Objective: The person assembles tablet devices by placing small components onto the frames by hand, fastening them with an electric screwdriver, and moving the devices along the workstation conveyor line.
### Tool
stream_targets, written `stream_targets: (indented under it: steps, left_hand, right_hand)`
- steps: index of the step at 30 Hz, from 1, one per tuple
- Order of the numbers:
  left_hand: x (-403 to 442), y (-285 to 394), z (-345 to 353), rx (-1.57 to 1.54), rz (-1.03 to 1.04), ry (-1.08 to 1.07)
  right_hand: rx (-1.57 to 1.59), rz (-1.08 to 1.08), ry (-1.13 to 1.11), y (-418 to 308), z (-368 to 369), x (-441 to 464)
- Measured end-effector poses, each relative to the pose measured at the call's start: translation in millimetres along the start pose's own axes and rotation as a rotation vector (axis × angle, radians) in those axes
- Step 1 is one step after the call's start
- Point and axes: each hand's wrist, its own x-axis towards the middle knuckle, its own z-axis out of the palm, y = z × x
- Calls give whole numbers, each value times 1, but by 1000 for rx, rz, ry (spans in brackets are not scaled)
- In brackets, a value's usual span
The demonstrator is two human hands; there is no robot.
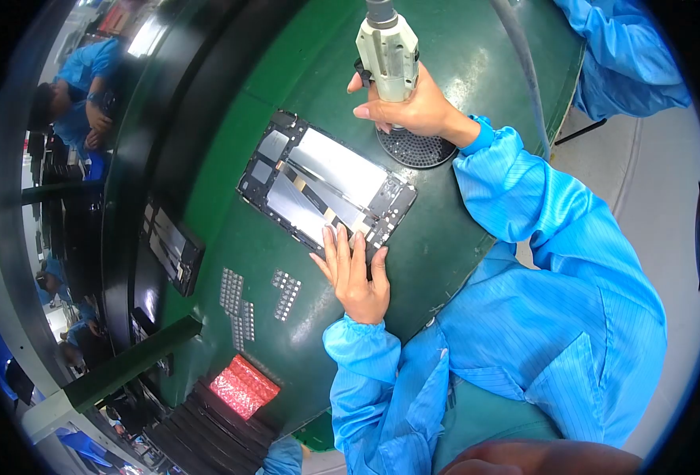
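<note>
Our blue striped cloth smock [516, 348] is nearest. Beyond it, our left hand [362, 286] lies unclosed on the opened black-and-silver rectangular tablet [338, 165], its long axis slanting to lower right; our right hand [425, 104], farther, clasps the pale cylindrical power tool [389, 54], tablet at its lower left.

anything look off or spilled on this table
No, nothing stands out. The opened tablet lies flat with the left hand on its near edge, and the right hand grips the driver over the black disc. I see no spill; fine damage would be too small to tell.
</note>
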Motion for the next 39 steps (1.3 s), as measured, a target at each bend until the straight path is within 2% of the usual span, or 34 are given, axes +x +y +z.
stream_targets:
  steps: [5,10,12,14,16,17,20,22,25,27,28,29,32,33,36,37,39]
  left_hand:
    - [-2,0,2,-23,-2,-11]
    - [-8,1,3,-3,16,-34]
    - [-5,2,-13,-112,33,-95]
    - [-10,-12,-26,-147,28,22]
    - [-10,-38,-52,-64,-66,161]
    - [-12,-51,-68,37,-249,146]
    - [-3,-82,-100,-4,-605,60]
    - [0,-103,-106,-10,-673,-118]
    - [8,-122,-107,-160,-691,-169]
    - [14,-122,-108,-202,-669,-171]
    - [17,-123,-108,-223,-658,-175]
    - [18,-128,-108,-389,-756,-175]
    - [29,-123,-111,-556,-692,-133]
    - [38,-112,-113,-634,-768,-121]
    - [43,-124,-115,-512,-721,-215]
    - [43,-126,-111,-482,-686,-180]
    - [46,-113,-105,-119,-651,-183]
  right_hand:
    - [-12,-28,-27,1,0,-3]
    - [-167,-60,62,-25,7,-2]
    - [-157,-55,107,-22,4,-6]
    - [-76,19,143,-25,-1,-11]
    - [-65,3,132,-23,-2,-12]
    - [-64,3,137,-23,-1,-13]
    - [-140,-92,68,-19,-6,-9]
    - [-181,-151,29,-15,-6,-6]
    - [-146,-119,57,-17,-6,-9]
    - [-50,-11,124,-25,0,-15]
    - [-49,-8,120,-25,0,-15]
    - [-49,-5,117,-24,-1,-15]
    - [-43,-19,128,-25,1,-13]
    - [-25,-22,145,-26,4,-13]
    - [-21,-8,140,-26,2,-14]
    - [-28,2,129,-25,1,-15]
    - [-40,9,127,-24,0,-15]
